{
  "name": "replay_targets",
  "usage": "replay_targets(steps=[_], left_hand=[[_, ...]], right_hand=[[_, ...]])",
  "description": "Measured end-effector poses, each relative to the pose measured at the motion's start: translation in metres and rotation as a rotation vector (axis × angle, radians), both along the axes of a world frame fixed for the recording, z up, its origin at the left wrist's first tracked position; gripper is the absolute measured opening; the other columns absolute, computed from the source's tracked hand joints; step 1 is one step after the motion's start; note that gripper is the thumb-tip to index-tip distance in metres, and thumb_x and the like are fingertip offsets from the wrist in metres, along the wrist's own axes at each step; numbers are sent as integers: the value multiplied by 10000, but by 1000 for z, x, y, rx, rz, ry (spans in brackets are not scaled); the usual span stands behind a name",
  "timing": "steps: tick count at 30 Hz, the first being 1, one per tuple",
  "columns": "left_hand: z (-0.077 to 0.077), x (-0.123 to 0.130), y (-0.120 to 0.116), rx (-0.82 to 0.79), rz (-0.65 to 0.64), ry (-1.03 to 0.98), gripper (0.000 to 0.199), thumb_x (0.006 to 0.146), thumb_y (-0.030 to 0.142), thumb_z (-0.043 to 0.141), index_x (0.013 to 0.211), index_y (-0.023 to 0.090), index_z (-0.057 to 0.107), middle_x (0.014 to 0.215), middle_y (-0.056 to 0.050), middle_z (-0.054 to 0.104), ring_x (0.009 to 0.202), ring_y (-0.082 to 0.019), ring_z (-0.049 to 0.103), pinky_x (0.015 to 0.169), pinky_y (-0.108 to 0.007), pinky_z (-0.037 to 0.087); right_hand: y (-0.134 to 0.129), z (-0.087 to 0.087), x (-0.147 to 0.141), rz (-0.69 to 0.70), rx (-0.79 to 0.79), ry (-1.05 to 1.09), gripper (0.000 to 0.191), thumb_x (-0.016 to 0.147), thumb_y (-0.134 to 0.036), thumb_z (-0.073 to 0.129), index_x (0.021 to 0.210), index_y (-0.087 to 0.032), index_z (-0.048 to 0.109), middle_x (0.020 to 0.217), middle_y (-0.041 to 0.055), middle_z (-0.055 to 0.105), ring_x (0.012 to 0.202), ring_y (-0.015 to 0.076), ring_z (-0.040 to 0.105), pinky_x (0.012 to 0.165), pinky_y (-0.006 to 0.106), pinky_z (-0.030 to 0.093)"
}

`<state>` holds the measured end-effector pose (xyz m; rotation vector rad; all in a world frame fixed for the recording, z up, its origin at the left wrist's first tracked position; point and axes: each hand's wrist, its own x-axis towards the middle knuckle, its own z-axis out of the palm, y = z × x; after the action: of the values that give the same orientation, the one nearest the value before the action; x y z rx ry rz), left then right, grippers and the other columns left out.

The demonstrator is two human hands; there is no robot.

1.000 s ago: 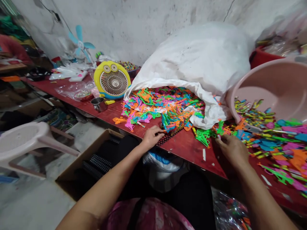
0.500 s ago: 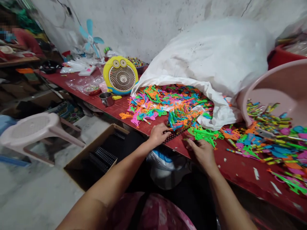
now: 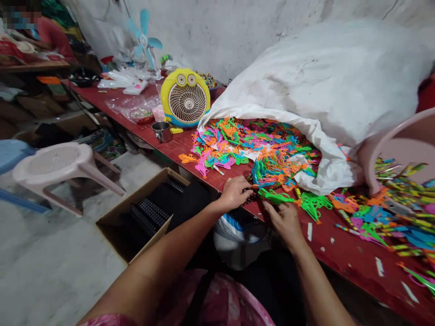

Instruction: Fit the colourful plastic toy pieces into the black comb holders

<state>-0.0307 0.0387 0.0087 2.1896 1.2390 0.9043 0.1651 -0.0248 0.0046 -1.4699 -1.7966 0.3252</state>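
Observation:
My left hand (image 3: 235,193) is closed on the end of a black perforated strip (image 3: 250,197) at the front edge of the red table. Just right of it, my right hand (image 3: 282,218) has its fingers pressed round a green plastic piece (image 3: 276,196), which lies over the strip. A bundle of orange, blue and green plastic pieces (image 3: 272,170) rests right behind both hands. More colourful pieces (image 3: 234,136) spill from a large white sack (image 3: 316,77). Further green pieces (image 3: 314,203) lie to the right of my right hand.
On the right, a tipped pink tub (image 3: 370,154) spills striped sticks (image 3: 418,199). A yellow fan (image 3: 188,102) and metal cup (image 3: 162,131) stand at left. Below are a cardboard box (image 3: 134,256) with black strips and a stool (image 3: 61,160). A person (image 3: 56,38) sits far left.
My view has shifted slightly right. My right hand has come closer to my left hand, and a green piece now lies between them at the strip.

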Motion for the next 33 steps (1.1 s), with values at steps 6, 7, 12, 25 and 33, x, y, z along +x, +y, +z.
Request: replay_targets(steps=[6,7,12,25,33], left_hand=[[-7,-5,-1,33,-64,-124,112,870,173,614,898,195,720,969,-41,700,981,-185,629,879,-318,446],[-8,-6,-3,37,-71,-150,116,878,174,606,900,195,718,976,-38,704,987,-181,629,889,-318,443],[-8,-10,-12,-4,-28,-231,104,865,181,628,905,201,722,1010,-29,700,1003,-180,634,929,-330,436],[3,5,-23,-52,99,-565,363,761,244,768,1086,187,615,992,-33,640,826,-134,623,757,-248,512],[12,0,-12,40,52,-423,168,797,275,760,895,182,660,813,4,648,703,-118,605,719,-248,475]], right_hand=[[8,10,-16,17,45,-99,327,926,-454,485,713,-215,550,725,42,576,654,176,532,623,306,418],[8,11,-19,26,39,-81,293,932,-440,484,775,-209,573,779,53,600,700,185,555,649,309,429],[7,11,-26,31,32,-9,261,944,-414,492,816,-204,581,801,40,610,732,184,564,686,303,431],[6,3,-39,-190,132,-221,243,951,-330,448,909,-182,635,863,87,637,749,213,572,653,309,387],[-1,-8,-26,-115,19,241,280,889,-328,540,1092,-178,661,973,90,706,874,212,654,811,361,512]])
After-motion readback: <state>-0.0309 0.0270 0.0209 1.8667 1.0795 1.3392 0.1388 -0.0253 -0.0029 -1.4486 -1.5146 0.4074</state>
